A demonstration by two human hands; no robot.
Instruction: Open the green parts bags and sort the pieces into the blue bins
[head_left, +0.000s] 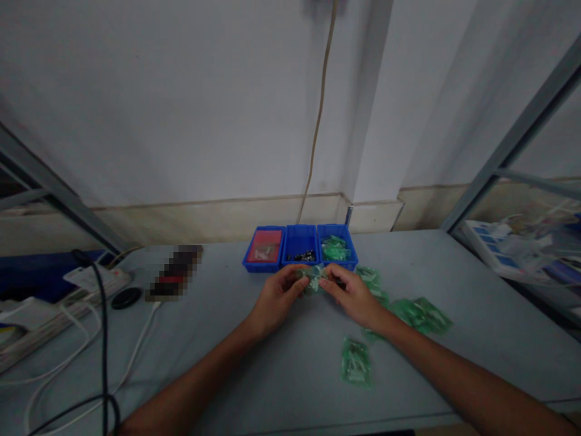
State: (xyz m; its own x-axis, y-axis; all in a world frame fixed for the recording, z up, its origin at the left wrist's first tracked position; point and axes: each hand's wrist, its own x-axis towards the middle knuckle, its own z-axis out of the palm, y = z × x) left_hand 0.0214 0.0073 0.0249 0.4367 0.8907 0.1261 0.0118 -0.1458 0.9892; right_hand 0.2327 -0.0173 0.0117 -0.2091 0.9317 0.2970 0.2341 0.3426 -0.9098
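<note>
Both hands meet over the table, just in front of the blue bins. Between them is a small clear green plastic bag [313, 280], pinched at its two sides. My left hand [280, 295] grips its left side with thumb and fingers, and my right hand [348, 292] grips its right side. What the bag holds is too small to make out. Beneath and beside my right forearm lie several green bags [420, 315] with pale parts inside. One more green bag [356, 362] rests apart, nearer the front edge.
Three joined blue bins hold a red sheet with a clear bag [265, 245], small dark and shiny parts [305, 256], and green bags [336, 248]. At left are a pixelated phone [175, 272], a black round disc [126, 298], a power strip [49, 321] and loose cables.
</note>
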